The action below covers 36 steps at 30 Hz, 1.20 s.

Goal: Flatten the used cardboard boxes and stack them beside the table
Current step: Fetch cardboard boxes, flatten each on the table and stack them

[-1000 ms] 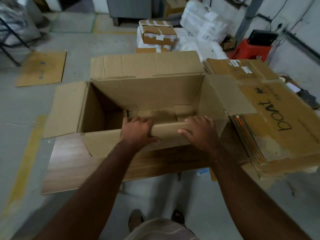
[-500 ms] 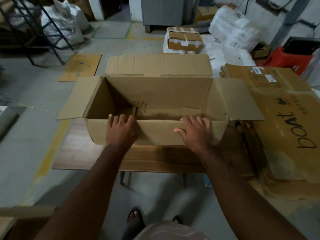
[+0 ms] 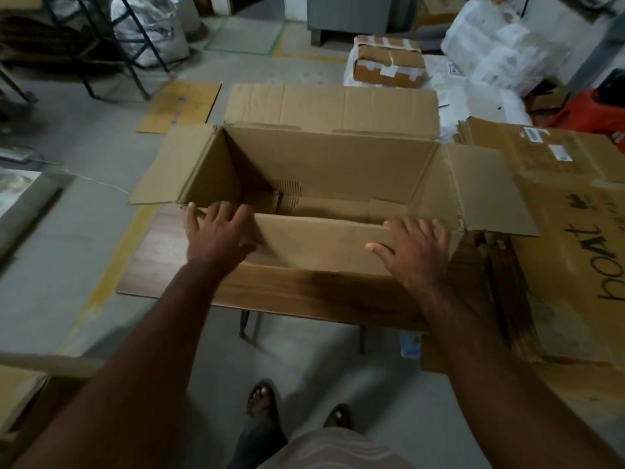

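Grey concrete floor point(image 3: 84, 265) with a yellow painted line point(image 3: 111, 265) running near to far at left. Small wooden table point(image 3: 159, 252) on thin legs at centre. At far left, a dark metal rack point(image 3: 111, 45) with a pale sack point(image 3: 152, 32) behind it; on the floor beside these, a loose cardboard sheet point(image 3: 181, 106). At far right, white plastic bags point(image 3: 497, 45), a taped parcel point(image 3: 389, 62) resting on more white wrapping, and something red point(image 3: 595, 113) at the edge.

On the table, a large open cardboard box point(image 3: 331, 164), upright, all top flaps folded outward: far flap standing up, left and right flaps splayed sideways, near flap hanging down toward the person. Inside, only the bottom flaps, overlapping, with a rough strip of torn corrugation near the left.

Left hand point(image 3: 220, 235) laid on the near flap at the left corner, fingers spread and fairly straight, tips reaching the rim. Right hand point(image 3: 412, 248) laid flat on the same flap toward the right corner, fingers spread, thumb out to the left. No pinching by either.

Just right of the box, touching the table edge, a thick stack of flattened boxes point(image 3: 558, 265), the top sheet marked "boat" in black. Two bare feet point(image 3: 263, 401) on the floor at near centre.
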{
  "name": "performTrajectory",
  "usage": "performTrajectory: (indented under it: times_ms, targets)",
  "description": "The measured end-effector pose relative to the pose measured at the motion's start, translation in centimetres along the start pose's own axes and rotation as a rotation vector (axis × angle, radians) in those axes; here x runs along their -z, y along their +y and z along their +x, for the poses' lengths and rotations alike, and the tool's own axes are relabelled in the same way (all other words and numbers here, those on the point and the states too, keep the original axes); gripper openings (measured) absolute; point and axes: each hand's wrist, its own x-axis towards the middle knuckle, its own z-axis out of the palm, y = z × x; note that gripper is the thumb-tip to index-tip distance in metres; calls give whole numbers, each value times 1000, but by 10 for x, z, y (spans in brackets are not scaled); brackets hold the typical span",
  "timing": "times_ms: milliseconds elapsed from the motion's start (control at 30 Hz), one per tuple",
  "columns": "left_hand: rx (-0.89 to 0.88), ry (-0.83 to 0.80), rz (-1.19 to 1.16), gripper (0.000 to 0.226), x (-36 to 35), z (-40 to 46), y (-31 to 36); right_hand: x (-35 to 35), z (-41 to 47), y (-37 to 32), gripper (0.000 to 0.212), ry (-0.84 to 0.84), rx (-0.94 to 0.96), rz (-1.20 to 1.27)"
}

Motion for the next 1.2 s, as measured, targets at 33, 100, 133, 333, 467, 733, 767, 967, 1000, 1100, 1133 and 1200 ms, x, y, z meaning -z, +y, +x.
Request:
performTrajectory:
  times_ms: [33, 100, 133, 333, 467, 733, 767, 967, 1000, 1100, 1133, 1200]
  targets:
    - [16, -16, -7, 72, -1, -1, -4, 0, -3, 5, 60, -3, -4, -7]
    - [73, -49, -45, 76, -1, -4, -12, 2, -6, 10, 61, -11, 4, -27]
    - [110, -57, -77, 79, -1, -5, -15, 4, -6, 12, 62, -23, 5, -35]
    - [219, 20, -287, 103, -7, -15, -36, 8, -9, 22, 77, -34, -99, -3]
    - [173, 49, -323, 74, -6, -6, -43, 12, -4, 19, 70, -88, -117, -56]
    - [-10, 37, -364, 56, 30, 1, -54, 49, -7, 39, 60, 0, -17, 82]
    - [-28, 20, -362, 57, 41, 6, -57, 60, -5, 44, 64, 1, 0, 95]
    - [-83, -34, -384, 62, 98, 57, -59, 114, 48, 59, 82, -51, 31, 183]
    - [-81, -29, -379, 61, 99, 66, -57, 115, 60, 58, 85, -50, 20, 178]
    - [-51, -9, -331, 63, 83, 94, -51, 105, 90, 46, 82, -24, -54, 101]
    - [-27, 14, -323, 64, 76, 103, -50, 96, 101, 45, 78, -8, -103, 116]
    - [-3, 19, -285, 68, 58, 122, -52, 75, 123, 43, 79, -7, -191, 158]
